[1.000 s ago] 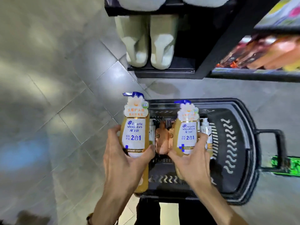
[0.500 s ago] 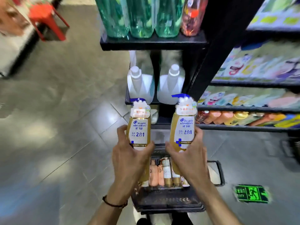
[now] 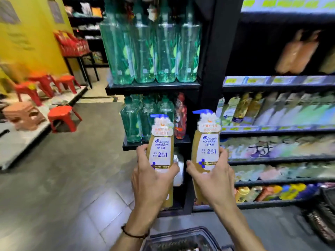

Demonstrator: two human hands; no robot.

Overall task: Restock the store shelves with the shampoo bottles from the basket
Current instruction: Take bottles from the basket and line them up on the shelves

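I hold two golden pump bottles of shampoo with white labels and blue pump heads, both upright at chest height. My left hand (image 3: 151,180) grips the lower half of the left shampoo bottle (image 3: 161,142). My right hand (image 3: 212,178) grips the right shampoo bottle (image 3: 206,140) the same way. Both bottles are in front of the black shelf unit (image 3: 208,69). The dark basket (image 3: 181,238) shows only its rim at the bottom edge, below my wrists.
Green clear bottles (image 3: 150,48) fill the end shelves straight ahead. To the right run long shelves (image 3: 279,131) crowded with blurred bottles and pouches. Red plastic stools (image 3: 61,115) stand on the grey floor at the left, by a yellow wall.
Both hands have lifted the two bottles up out of the basket to shelf height. The view has tilted up from the floor to the shelves, and the basket has dropped to the bottom edge.
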